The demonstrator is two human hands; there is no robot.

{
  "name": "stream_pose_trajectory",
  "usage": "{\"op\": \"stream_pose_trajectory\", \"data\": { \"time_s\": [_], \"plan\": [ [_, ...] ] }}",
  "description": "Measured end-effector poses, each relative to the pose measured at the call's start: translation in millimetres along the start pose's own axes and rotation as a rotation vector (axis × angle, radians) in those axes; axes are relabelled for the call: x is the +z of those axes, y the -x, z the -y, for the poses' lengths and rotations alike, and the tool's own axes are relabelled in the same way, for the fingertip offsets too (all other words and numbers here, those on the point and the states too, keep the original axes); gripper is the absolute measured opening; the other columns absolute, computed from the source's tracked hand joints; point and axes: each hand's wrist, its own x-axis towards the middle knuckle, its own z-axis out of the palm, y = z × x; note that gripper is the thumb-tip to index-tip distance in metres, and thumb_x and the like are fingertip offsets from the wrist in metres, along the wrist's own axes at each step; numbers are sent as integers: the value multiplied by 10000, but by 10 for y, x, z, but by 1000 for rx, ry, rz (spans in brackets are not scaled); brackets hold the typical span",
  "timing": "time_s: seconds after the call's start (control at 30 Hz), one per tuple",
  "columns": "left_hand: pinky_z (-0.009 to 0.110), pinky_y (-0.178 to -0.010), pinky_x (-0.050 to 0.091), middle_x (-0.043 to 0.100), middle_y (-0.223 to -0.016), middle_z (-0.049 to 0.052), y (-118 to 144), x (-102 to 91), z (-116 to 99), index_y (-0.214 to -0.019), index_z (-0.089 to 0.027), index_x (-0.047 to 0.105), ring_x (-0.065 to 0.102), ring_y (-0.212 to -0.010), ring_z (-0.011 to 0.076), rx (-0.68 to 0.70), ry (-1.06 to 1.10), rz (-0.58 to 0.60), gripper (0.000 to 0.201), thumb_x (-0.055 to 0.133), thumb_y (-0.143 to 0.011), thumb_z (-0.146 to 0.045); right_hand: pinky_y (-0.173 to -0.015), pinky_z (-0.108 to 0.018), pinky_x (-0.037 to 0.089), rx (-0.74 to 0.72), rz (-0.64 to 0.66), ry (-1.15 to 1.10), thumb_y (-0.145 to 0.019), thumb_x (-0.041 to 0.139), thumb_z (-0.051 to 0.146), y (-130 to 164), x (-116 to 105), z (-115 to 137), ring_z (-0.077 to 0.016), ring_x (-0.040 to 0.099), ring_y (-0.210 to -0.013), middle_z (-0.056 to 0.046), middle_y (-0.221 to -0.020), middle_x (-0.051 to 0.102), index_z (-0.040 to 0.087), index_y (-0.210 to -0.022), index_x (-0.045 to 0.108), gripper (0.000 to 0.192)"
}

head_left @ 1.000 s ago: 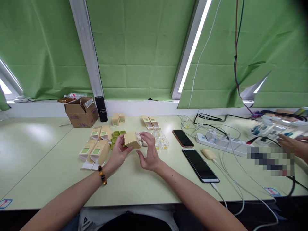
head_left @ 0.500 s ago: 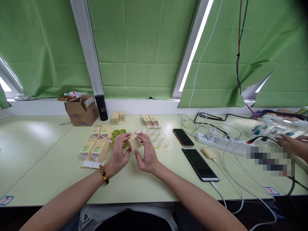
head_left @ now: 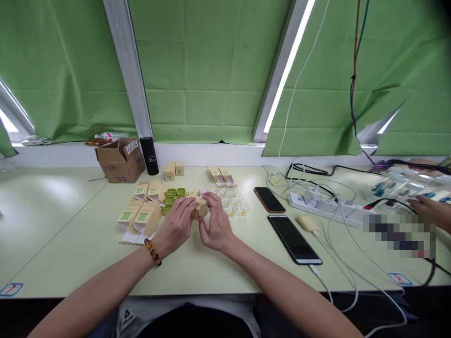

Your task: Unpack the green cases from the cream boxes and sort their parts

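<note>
A small tan cardboard box [head_left: 200,208] is held between my two hands, just above the table. My left hand [head_left: 177,220] closes on its left side, the fingers lying over the top edge. My right hand [head_left: 215,223] grips the right side, thumb at the lower front and fingertips on top. Behind my left hand stand several small green square trays [head_left: 169,200], partly hidden. Beyond my right hand are several clear plastic cups [head_left: 232,205] with yellow marks. Open tan boxes [head_left: 146,218] with green window labels lie to the left.
Two closed tan boxes [head_left: 170,172] stand at the back, left of two flattened ones [head_left: 221,177]. A brown carton [head_left: 120,162] and black bottle [head_left: 149,156] are behind. To the right lie two phones [head_left: 294,239], a power strip [head_left: 327,210] and cables; another person's hand [head_left: 430,210] is far right.
The box has turned and tipped lower in my hands. My left fingers have slid across its top, while my right hand keeps its grip. The view has shifted slightly.
</note>
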Motion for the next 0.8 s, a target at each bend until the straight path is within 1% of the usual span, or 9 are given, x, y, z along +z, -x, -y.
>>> {"op": "stream_pose_trajectory", "data": {
  "time_s": [0.13, 0.33, 0.63, 0.73, 0.8],
  "plan": [
    [628, -1130, 520, 643, -1399, 172, -3, 8, -3, -1470, -206, 519, 580, -1360, 345, -1, -23, 39, 503, 511, -982, -81, -996, -564, 622, 34, -11, -15, -779, 603, 67, 26, 40, -17, -369, 441, -1461, -203, -1462, 457, 231, -1554, 269, 860],
    [607, -1116, 536, 640, -1390, 170, 0, 35, -12, -1459, -204, 522, 560, -1359, 344, -33, -1, 47, 508, 528, -968, -78, -984, -542, 634, 92, -34, 4, -753, 603, 62, 49, 108, -73, -350, 466, -1451, -189, -1456, 466, 242, -1519, 297, 843],
    [607, -1083, 554, 634, -1369, 166, 17, 54, -10, -1458, -211, 512, 555, -1331, 354, -76, 27, 54, 556, 562, -926, -56, -872, -489, 672, 97, -52, -16, -747, 599, 64, 55, 113, -100, -345, 517, -1411, -195, -1473, 459, 251, -1514, 299, 844],
    [624, -1081, 551, 628, -1370, 161, 16, 50, -20, -1457, -219, 506, 558, -1324, 361, -84, 26, 60, 565, 563, -919, -54, -862, -486, 675, 90, -47, -34, -751, 593, 62, 54, 120, -113, -344, 530, -1413, -199, -1505, 446, 262, -1521, 277, 856],
    [619, -1080, 553, 626, -1366, 159, 14, 48, -25, -1446, -216, 509, 556, -1324, 362, -85, 23, 60, 556, 568, -917, -56, -869, -487, 673, 83, -44, -42, -756, 584, 54, 57, 126, -124, -347, 514, -1438, -202, -1522, 443, 260, -1514, 279, 843]
  ]
}}
